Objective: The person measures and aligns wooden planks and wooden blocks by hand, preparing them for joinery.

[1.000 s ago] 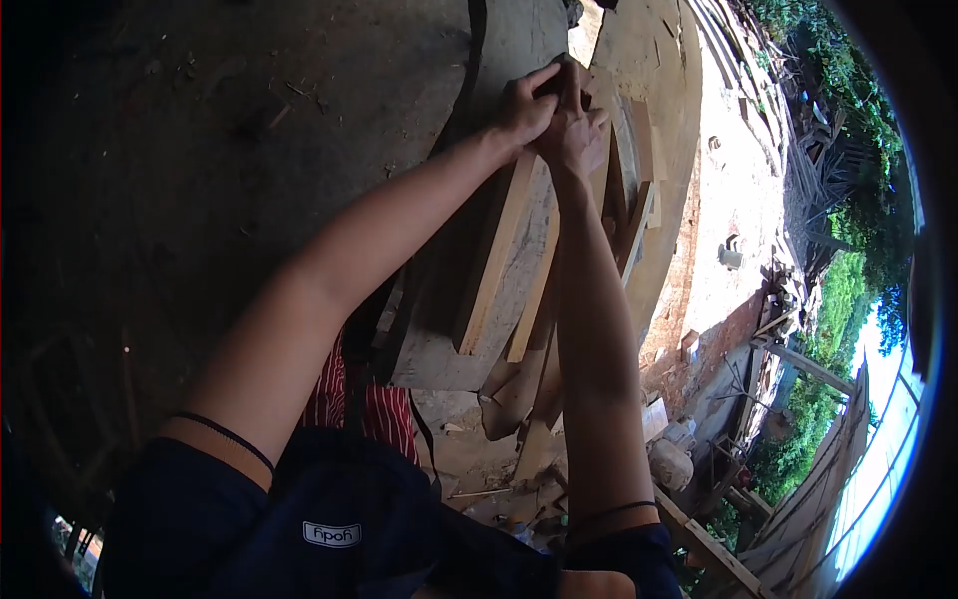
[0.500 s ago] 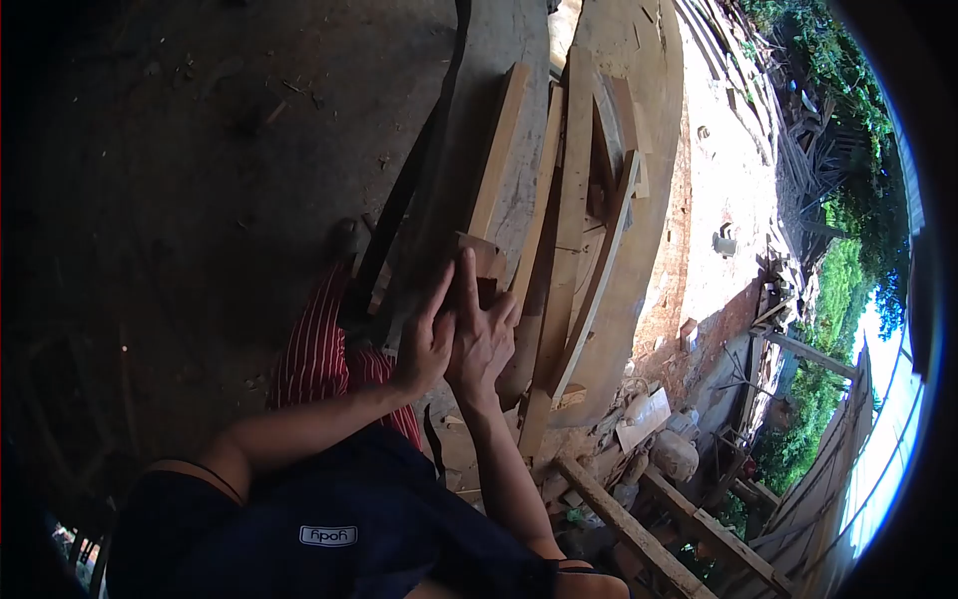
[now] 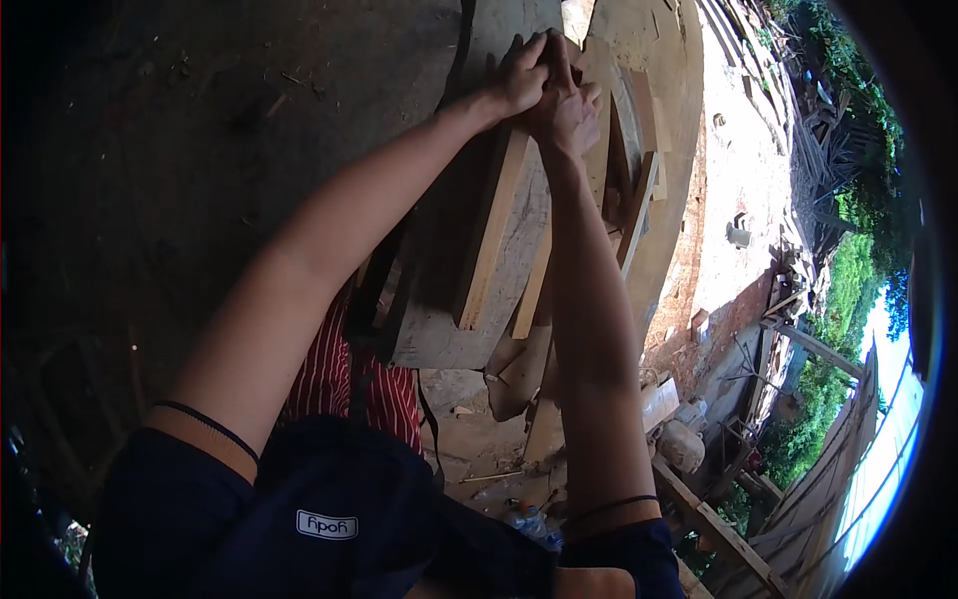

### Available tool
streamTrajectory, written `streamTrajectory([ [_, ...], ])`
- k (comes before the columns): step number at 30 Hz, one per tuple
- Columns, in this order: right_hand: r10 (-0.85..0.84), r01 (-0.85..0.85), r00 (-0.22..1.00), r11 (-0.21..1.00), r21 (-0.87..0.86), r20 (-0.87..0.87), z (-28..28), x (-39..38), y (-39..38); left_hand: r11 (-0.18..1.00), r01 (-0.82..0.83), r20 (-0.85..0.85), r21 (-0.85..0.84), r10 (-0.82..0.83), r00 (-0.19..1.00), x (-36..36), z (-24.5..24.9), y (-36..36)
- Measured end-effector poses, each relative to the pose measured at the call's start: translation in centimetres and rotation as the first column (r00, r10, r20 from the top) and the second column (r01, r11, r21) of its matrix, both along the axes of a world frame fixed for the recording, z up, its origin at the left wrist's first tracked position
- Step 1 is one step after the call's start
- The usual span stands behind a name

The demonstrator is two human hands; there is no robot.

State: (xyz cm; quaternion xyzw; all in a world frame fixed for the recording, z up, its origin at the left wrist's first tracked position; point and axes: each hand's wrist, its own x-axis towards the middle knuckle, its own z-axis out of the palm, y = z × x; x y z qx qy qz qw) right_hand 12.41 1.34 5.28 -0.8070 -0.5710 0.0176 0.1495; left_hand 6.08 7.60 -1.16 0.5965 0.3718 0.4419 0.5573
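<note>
Both my hands are at the far end of a pale wood strip (image 3: 491,240), which lies lengthwise on a thick plank bench (image 3: 429,334). My left hand (image 3: 523,78) and my right hand (image 3: 567,115) are closed side by side, their index fingers stretched forward. Between them is a brown wooden block that looks like a hand plane (image 3: 576,75), mostly hidden by the fingers. Both arms reach out almost straight. To the right of the strip, a second narrow strip (image 3: 531,295) lies partly under my right forearm.
More cut wood pieces (image 3: 639,215) lie on a broad board (image 3: 674,190) at the right. Stacked timber poles (image 3: 733,60) are farther off. Rubble, a pale sack (image 3: 683,451) and beams (image 3: 723,534) are at lower right. Dark ground spreads on the left.
Both hands have slid away from my body along the strip with the wooden hand plane, from its near end to its far end. My arms have straightened, and the strip's near end is now uncovered.
</note>
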Motion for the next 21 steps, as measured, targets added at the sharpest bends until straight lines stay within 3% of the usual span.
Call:
streamTrajectory([
  [2,-0.063,0.063,0.998,0.994,-0.088,0.007,0.2,0.0,1.1,0.992,-0.053,-0.283,0.113,0.084,0.955,-0.2,1.3,0.4],
  [3,-0.014,0.012,1.0,0.998,-0.066,-0.02,0.3,0.2,0.4,0.993,-0.053,-0.293,0.106,0.082,0.953,-0.5,1.4,-0.8],
  [5,-0.017,0.015,0.999,0.998,-0.06,-0.029,0.0,-0.8,-2.2,0.999,-0.024,0.04,0.039,0.022,0.999,-1.3,1.5,-2.8],
  [6,-0.026,0.025,0.999,0.999,-0.045,-0.021,0.1,-1.1,-3.8,0.998,-0.014,-0.028,0.057,0.016,0.999,-2.1,1.7,-4.9],
  [8,-0.032,0.03,0.999,0.997,-0.069,-0.031,0.4,-2.3,-9.1,0.997,0.037,0.005,0.068,-0.038,0.999,-3.6,0.9,-10.2],
  [12,0.05,-0.056,0.997,0.992,-0.112,-0.053,1.1,-5.7,-21.4,0.986,-0.027,-0.261,0.165,0.07,0.963,-8.1,3.7,-24.6],
  [15,0.093,-0.104,0.994,0.972,-0.211,-0.063,2.1,-7.8,-27.6,0.988,-0.018,-0.309,0.156,0.066,0.949,-10.6,4.9,-31.2],
  [17,0.107,-0.116,0.993,0.96,-0.255,-0.048,2.5,-8.3,-28.0,1.0,-0.003,-0.293,0.019,0.008,0.956,-11.4,5.5,-32.0],
  [21,0.081,-0.09,0.995,0.974,-0.206,-0.048,2.6,-7.6,-23.7,0.997,-0.048,-0.278,0.055,0.061,0.959,-10.0,5.1,-28.3],
])
